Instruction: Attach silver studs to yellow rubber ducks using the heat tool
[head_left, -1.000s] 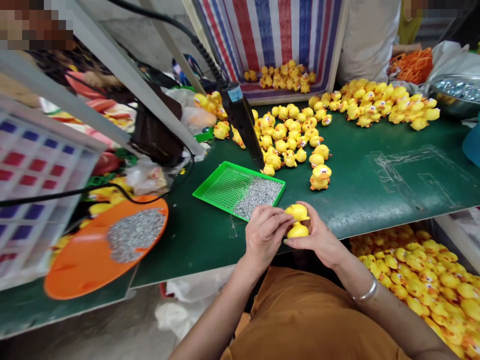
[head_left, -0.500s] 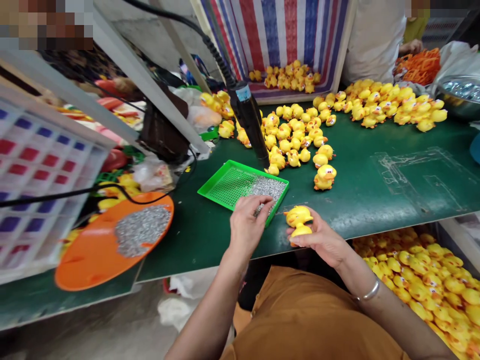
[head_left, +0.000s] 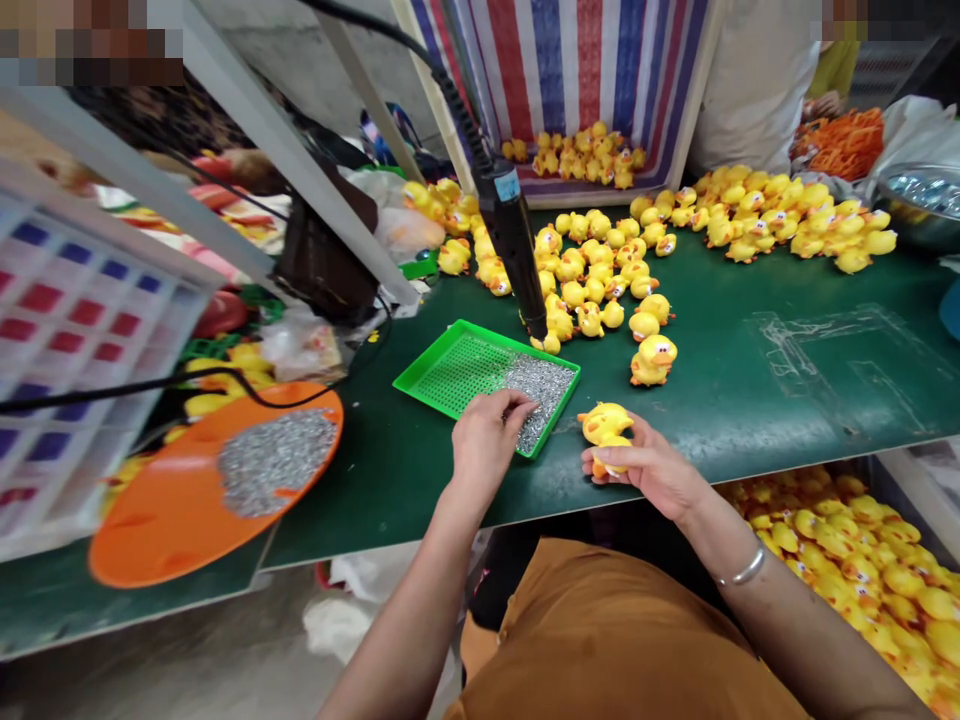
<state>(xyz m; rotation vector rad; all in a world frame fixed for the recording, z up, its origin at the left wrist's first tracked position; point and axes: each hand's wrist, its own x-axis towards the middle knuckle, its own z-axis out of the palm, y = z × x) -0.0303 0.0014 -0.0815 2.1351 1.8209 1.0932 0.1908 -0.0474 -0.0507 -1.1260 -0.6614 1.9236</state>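
My left hand (head_left: pixel 486 438) is over the near edge of a green perforated tray (head_left: pixel 442 368), thumb and fingers pinched together. Small silver screws (head_left: pixel 546 385) lie heaped at the tray's right end, just under the fingertips. Whatever is in the pinch is too small to make out. Away from the tray, at the table's front edge, my right hand (head_left: pixel 656 465) grips a yellow toy duck (head_left: pixel 606 425), tilted, its orange parts to the left. Another toy duck (head_left: pixel 652 360) stands upright on the table beyond that hand.
A black electric screwdriver (head_left: pixel 517 250) hangs by its cord above the tray. Many ducks (head_left: pixel 592 265) lie behind it, more fill a bin (head_left: pixel 892 455) below right. An orange dish (head_left: pixel 165 520) of silver pieces sits left. A person's hand (head_left: pixel 825 103) shows at far right.
My left hand has shifted slightly left, its fingertips lower over the screws. The duck in my right hand has turned a little and moved slightly to the right.
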